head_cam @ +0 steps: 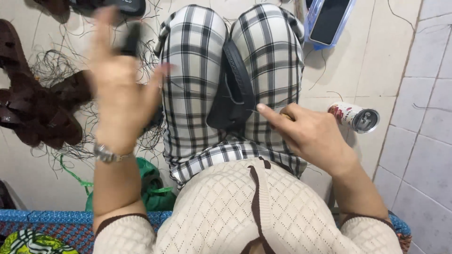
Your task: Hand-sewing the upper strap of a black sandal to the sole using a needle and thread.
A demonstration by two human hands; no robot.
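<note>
I see a matt black leather strap [233, 89] on my checked woven cloth trousers [197, 70], a shiny metal can [354, 116] at right, glossy tiles [376, 56], and a metal watch [107, 154].

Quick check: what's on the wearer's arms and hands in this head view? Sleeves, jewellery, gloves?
Both hands are bare, no gloves. The left hand has a silver metal wristwatch at the wrist. The right hand shows no jewellery. Both arms wear a cream quilted-knit top with dark brown cuffs, sleeves pushed up the forearms.
</note>
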